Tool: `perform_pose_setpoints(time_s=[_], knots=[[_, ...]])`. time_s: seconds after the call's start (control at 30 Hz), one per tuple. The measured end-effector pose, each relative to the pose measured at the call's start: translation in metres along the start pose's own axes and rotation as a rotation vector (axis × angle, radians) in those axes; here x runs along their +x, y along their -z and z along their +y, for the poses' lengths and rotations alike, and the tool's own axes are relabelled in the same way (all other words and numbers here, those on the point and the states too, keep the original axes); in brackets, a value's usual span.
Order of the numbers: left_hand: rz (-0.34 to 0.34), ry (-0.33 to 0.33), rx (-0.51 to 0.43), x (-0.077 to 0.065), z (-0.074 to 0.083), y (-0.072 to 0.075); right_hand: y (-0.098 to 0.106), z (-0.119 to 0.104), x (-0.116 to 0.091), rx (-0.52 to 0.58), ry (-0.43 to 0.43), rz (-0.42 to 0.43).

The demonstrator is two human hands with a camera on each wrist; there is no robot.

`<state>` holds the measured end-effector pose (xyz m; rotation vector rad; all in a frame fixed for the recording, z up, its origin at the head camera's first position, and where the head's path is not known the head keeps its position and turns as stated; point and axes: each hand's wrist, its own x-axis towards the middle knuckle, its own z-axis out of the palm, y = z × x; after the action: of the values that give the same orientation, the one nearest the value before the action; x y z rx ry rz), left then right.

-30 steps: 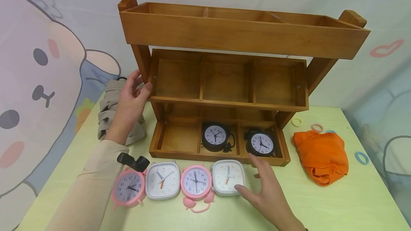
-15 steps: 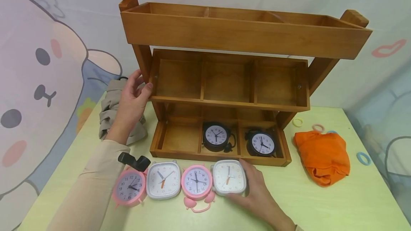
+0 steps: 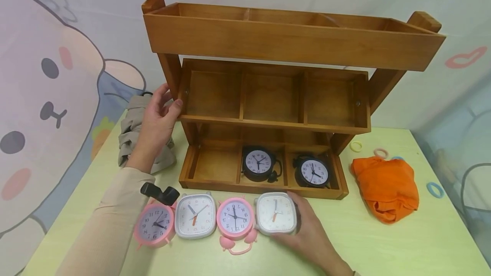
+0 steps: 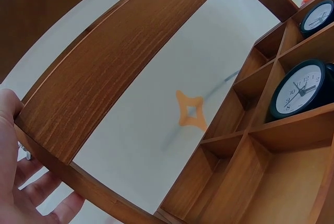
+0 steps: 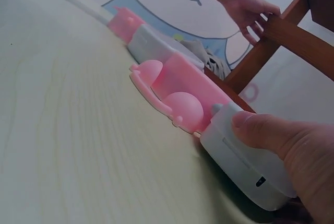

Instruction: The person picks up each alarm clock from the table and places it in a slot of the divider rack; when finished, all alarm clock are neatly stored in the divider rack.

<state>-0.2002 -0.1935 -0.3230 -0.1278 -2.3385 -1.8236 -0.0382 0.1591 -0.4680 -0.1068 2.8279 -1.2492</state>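
Pale counter (image 3: 387,250). R hand (image 3: 310,234) grip clamped on rightmost white clock (image 3: 276,214); L hand (image 3: 156,116) clamped on wooden rack (image 3: 291,39). Step: prob. pickup; next move reqs. level lift.

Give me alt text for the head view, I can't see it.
A right hand grips a white clock at the right end of a row of four clocks on a table. The left hand holds a three-tier wooden rack with two black clocks in its lowest tier.
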Motion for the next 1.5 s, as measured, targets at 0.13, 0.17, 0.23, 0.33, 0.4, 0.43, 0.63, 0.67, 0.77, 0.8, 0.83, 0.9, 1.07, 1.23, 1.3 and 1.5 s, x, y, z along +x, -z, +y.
perform_pose_setpoints(time_s=[0.13,0.17,0.23,0.33,0.4,0.43,0.63,0.67,0.77,0.8,0.83,0.9,1.07,1.23,1.3,1.5], knots=[[-0.002,0.000,0.001,-0.001,0.000,-0.001,0.005,0.000,-0.006,-0.017,-0.036,0.003],[-0.002,-0.002,0.001,-0.001,0.000,-0.001,0.008,0.000,-0.008,-0.022,-0.049,0.002],[-0.004,-0.008,-0.002,-0.001,-0.001,-0.001,0.015,-0.003,-0.011,-0.035,-0.067,0.004],[-0.005,-0.014,0.001,-0.001,0.000,-0.002,0.026,-0.011,-0.012,-0.031,-0.046,0.032],[-0.004,-0.012,0.006,-0.001,0.000,-0.002,0.034,-0.019,-0.010,-0.023,-0.017,0.053],[-0.002,-0.010,0.010,-0.001,0.000,-0.002,0.037,-0.023,-0.007,-0.017,0.004,0.064],[0.004,-0.007,0.006,-0.001,-0.001,0.000,0.041,-0.055,0.022,0.041,0.110,0.069],[0.005,-0.009,0.001,0.000,-0.001,0.000,0.040,-0.060,0.029,0.051,0.126,0.060],[0.007,-0.013,-0.009,0.000,0.000,0.000,0.035,-0.075,0.049,0.059,0.160,0.032],[0.006,-0.013,-0.014,0.000,0.000,-0.001,0.033,-0.079,0.057,0.062,0.163,0.021],[0.005,-0.013,-0.014,0.000,0.000,-0.001,0.030,-0.083,0.064,0.063,0.169,0.011],[0.002,-0.014,-0.016,0.000,0.000,-0.001,0.024,-0.089,0.077,0.055,0.171,-0.004],[0.001,-0.025,-0.006,0.000,0.001,-0.001,0.003,-0.100,0.106,0.053,0.219,-0.028],[0.005,-0.028,-0.015,-0.001,0.002,-0.001,-0.019,-0.108,0.127,0.030,0.283,-0.059],[0.007,-0.021,-0.017,-0.001,0.002,-0.001,-0.027,-0.112,0.134,-0.007,0.310,-0.081],[0.010,-0.022,-0.009,-0.002,0.002,-0.001,-0.045,-0.120,0.151,-0.240,0.374,-0.071]])
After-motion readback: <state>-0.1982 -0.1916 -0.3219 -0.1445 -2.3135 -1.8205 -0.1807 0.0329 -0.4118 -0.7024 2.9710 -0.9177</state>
